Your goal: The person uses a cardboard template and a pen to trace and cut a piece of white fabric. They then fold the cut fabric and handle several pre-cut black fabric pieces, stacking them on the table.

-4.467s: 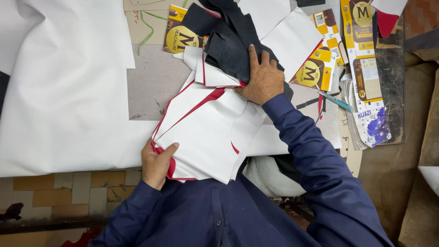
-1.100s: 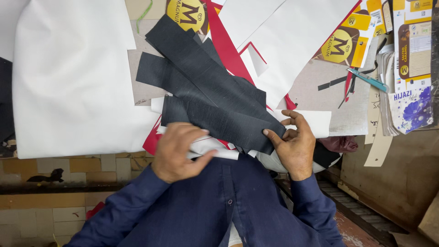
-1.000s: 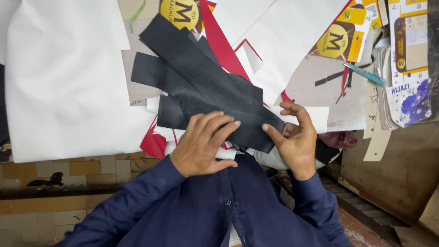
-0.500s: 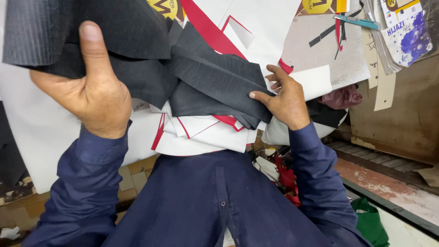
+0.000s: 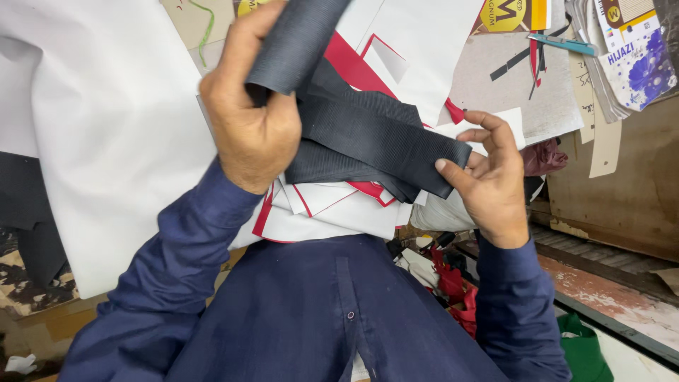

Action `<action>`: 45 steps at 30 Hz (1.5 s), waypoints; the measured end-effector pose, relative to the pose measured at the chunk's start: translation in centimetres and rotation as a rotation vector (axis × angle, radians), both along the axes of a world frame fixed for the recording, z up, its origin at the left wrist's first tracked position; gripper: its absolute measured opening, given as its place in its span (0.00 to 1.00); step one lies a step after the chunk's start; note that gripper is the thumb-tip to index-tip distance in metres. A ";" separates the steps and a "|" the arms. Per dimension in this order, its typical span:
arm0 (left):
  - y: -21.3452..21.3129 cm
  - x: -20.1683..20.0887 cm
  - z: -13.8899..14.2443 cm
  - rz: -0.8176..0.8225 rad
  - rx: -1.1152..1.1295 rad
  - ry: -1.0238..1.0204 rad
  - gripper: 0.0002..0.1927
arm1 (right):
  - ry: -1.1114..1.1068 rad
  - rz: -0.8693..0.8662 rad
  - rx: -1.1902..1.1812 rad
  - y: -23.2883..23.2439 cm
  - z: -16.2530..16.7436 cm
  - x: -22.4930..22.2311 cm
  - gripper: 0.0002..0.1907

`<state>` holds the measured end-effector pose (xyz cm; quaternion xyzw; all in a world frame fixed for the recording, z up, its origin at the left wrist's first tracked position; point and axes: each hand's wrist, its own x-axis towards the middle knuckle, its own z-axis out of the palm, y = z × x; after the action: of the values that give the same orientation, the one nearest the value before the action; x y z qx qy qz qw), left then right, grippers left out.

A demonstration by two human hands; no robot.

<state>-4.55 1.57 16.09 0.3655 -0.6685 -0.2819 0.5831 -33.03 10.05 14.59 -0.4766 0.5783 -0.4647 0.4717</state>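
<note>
My left hand (image 5: 251, 131) is fisted around the rolled upper end of the dark ribbed fabric strips (image 5: 368, 134); my right hand (image 5: 491, 184) pinches their lower end, above white-and-red pieces (image 5: 332, 209).

The left hand (image 5: 251, 127) is raised above the desk (image 5: 537, 92), its fingers (image 5: 244, 42) closed around the upper end of a long strip of dark grey ribbed fabric (image 5: 375, 134). The strip runs down to the right, where the right hand (image 5: 491, 184) pinches its lower end between thumb and fingers. Beneath the strip lies a stack of white cut pieces edged in red (image 5: 332, 209), resting at the desk's near edge against the person's dark blue shirt (image 5: 318, 311). A large white sheet of fabric (image 5: 106, 134) covers the left side. Blue-handled scissors (image 5: 562, 44) lie near the top right, beside printed cardboard packaging (image 5: 629, 56).
</note>
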 end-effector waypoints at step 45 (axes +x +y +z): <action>-1.1 0.2 1.2 -0.272 0.130 0.005 0.24 | -0.229 0.481 0.148 -11.9 2.3 7.2 0.14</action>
<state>-4.30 0.46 17.31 0.3079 -0.6907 -0.4018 0.5164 -25.80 -1.90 16.87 -0.5089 0.4238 -0.3466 0.6643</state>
